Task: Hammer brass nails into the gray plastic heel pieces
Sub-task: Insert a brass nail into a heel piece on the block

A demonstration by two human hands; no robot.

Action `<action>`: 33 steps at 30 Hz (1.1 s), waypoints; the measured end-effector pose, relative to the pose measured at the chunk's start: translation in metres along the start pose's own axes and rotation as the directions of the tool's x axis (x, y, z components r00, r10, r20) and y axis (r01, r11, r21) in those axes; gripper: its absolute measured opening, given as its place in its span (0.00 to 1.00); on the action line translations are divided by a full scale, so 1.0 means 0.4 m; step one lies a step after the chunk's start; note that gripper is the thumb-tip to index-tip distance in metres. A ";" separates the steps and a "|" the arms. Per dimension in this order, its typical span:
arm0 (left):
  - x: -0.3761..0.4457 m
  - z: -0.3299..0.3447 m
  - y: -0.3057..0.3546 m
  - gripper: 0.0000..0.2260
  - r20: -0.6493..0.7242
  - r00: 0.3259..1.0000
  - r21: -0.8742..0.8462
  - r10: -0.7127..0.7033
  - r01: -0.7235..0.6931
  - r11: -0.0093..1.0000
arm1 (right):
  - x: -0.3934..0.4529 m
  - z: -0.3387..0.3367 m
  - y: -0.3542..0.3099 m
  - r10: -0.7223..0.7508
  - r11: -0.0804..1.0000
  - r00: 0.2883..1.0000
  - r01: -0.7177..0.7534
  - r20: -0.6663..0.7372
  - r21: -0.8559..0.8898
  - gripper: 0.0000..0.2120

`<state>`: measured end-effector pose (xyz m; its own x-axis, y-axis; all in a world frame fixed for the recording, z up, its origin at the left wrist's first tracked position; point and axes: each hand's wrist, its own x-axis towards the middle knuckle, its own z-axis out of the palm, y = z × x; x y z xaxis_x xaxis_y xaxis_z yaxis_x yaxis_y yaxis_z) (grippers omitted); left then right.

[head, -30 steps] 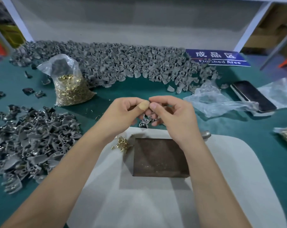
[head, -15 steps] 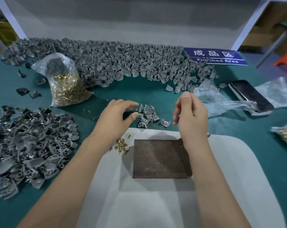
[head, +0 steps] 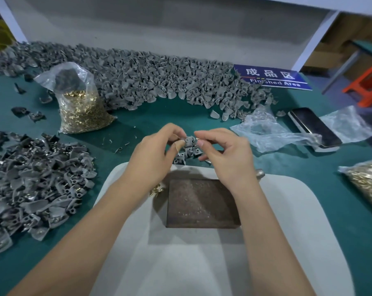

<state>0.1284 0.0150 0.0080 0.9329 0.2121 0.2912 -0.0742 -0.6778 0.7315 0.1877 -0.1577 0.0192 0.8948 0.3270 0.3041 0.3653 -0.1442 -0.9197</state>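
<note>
Both hands raised: left hand (head: 157,154) grip pinches heel piece (head: 188,141); right hand (head: 225,154) grip pinches brass nail (head: 197,138).

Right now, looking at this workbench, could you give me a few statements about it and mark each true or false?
1. The left hand pinches a small gray plastic heel piece. True.
2. The clear plastic bag of brass nails lies on the white pad. False: it stands on the green table, left of the hands.
3. The dark square metal block rests on the white pad. True.
4. The blue sign sits at the near left corner. False: it lies far right.
5. The right hand grips a hammer. False: it holds its fingertips at the heel piece.
</note>
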 end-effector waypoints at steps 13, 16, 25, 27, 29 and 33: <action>-0.010 0.027 0.018 0.05 -0.120 0.988 -0.200 0.094 -0.116 0.973 | 0.001 -0.003 -0.004 -0.175 0.932 0.984 0.154 -0.037 -0.328 0.05; -0.010 0.023 0.016 0.06 -0.132 0.984 -0.173 0.122 -0.144 0.974 | -0.001 -0.001 -0.009 -0.207 0.912 0.978 0.192 -0.003 -0.362 0.05; -0.007 0.001 0.013 0.04 -0.092 0.978 -0.208 0.186 -0.202 0.957 | -0.007 -0.005 -0.020 -0.296 0.839 0.955 0.276 0.032 -0.469 0.03; -0.006 0.001 0.013 0.04 -0.090 0.983 -0.246 0.158 -0.176 0.953 | -0.006 -0.005 -0.022 -0.262 0.876 0.965 0.242 0.009 -0.418 0.03; -0.007 0.001 0.013 0.04 -0.082 0.987 -0.280 0.138 -0.155 0.947 | -0.007 -0.003 -0.025 -0.213 0.909 0.977 0.199 0.003 -0.367 0.03; -0.008 0.001 0.015 0.04 -0.079 0.990 -0.326 0.112 -0.132 0.936 | -0.011 -0.002 -0.033 -0.077 0.972 0.997 0.073 -0.011 -0.225 0.04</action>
<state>0.1251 0.0100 0.0111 0.8877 0.1898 0.4195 -0.3079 -0.4326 0.8474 0.1792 -0.1580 0.0300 0.8666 0.3267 0.3772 0.4779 -0.3262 -0.8156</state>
